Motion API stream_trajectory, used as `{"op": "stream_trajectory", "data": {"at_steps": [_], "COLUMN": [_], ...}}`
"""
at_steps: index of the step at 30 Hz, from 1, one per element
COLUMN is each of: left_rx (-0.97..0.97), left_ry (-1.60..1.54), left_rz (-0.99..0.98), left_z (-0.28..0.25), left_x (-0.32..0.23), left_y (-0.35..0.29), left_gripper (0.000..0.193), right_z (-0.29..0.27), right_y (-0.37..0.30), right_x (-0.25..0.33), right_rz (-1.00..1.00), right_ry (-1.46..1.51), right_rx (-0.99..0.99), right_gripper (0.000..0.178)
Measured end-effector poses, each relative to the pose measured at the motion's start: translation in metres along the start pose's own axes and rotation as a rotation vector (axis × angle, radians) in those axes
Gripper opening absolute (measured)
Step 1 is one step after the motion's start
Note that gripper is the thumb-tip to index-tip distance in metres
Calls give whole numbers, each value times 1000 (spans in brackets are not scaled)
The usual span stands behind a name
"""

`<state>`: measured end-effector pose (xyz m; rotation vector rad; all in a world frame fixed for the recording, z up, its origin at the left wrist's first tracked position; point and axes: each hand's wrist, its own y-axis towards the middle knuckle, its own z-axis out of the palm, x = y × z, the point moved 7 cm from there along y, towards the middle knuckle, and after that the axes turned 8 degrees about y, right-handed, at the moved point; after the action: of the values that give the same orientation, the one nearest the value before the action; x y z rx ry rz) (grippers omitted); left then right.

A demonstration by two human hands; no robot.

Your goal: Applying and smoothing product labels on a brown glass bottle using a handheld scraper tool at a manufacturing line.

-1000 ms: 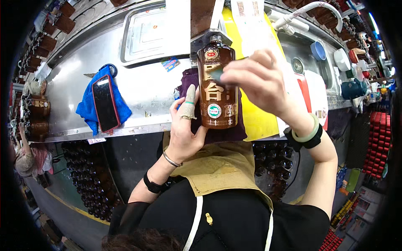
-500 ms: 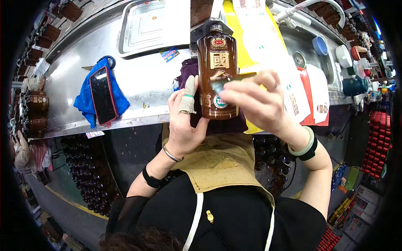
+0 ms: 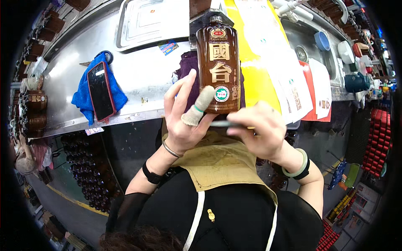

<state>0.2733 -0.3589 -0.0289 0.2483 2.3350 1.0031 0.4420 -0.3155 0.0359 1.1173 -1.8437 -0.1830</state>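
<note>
A brown glazed bottle (image 3: pixel 228 98) with gold characters, a red emblem and a round green-and-white sticker lies on a dark purple cloth (image 3: pixel 187 69) at the counter's front edge. My left hand (image 3: pixel 182 123) steadies its lower left corner. The index finger wears a knitted finger cot (image 3: pixel 204 100) and rests against the front; the thumb is at the base, other fingers stretched up. Just below the base, my right hand (image 3: pixel 261 129) is closed on a thin grey blade-like tool (image 3: pixel 222 124), blurred by motion, its exact kind unclear. The tool's tip lies near my left thumb.
On the left, a phone (image 3: pixel 100 92) lies on a blue cloth (image 3: pixel 83 100); a metal tray (image 3: pixel 150 23) sits behind. To the right are yellow sheeting (image 3: pixel 259 85), white printed papers (image 3: pixel 289 83), and a sink with a blue cup (image 3: pixel 321 41). Dark bottles (image 3: pixel 86 175) stand below the counter.
My right hand has moved down with the tool, from the bottle's front to below its base. My left index finger has shifted from the bottle's side onto its lower front.
</note>
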Motion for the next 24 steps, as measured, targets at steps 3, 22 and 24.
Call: {"op": "stream_trajectory", "data": {"at_steps": [3, 22, 24], "left_rx": [1, 149, 193], "left_ry": [50, 385, 372], "left_rz": [87, 182, 207], "left_z": [-1, 12, 15], "left_x": [-13, -26, -32], "left_y": [4, 7, 16], "left_gripper": [44, 32, 34], "right_z": [-12, -1, 1], "right_y": [-21, -70, -64], "right_x": [-33, -57, -54], "right_rz": [322, 722, 700], "right_ry": [171, 357, 355], "right_rx": [-431, -589, -583], "right_gripper": [35, 20, 21]}}
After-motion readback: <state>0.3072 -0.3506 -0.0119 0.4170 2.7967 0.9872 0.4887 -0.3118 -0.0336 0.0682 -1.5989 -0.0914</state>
